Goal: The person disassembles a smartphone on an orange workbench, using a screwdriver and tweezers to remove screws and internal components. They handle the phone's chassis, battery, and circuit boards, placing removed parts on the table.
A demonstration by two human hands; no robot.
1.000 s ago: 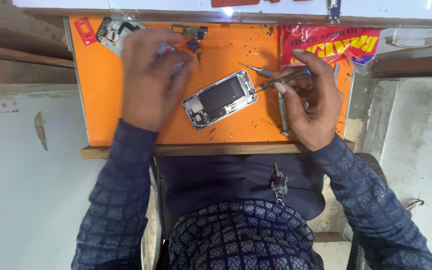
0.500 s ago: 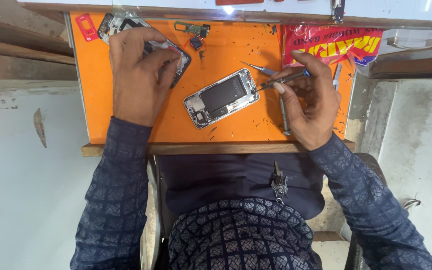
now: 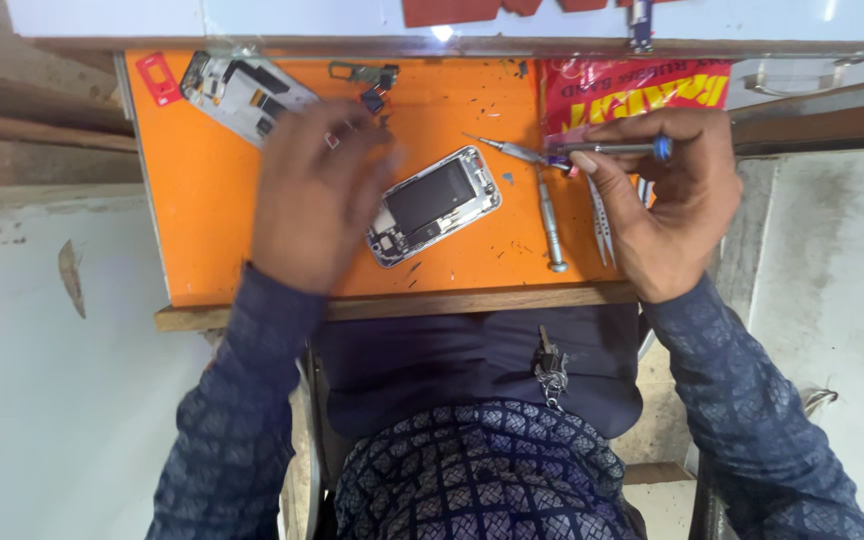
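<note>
two hands worked over the orange mat. the right hand pinched a thin screwdriver, tip aimed at the opened phone lying mid-mat. the left hand, blurred and loosely spread, held nothing, just beside the phone's left end. with the phone unsteadied, the tip could have skidded across its exposed insides, or knocked loose parts off the mat.

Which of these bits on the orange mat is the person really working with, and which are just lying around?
In use:
opened phone, beside the left hand
screwdriver, held in the right hand

Lying about:
second screwdriver
tweezers
detached screen frame
small red part
small loose parts
red packet
</note>
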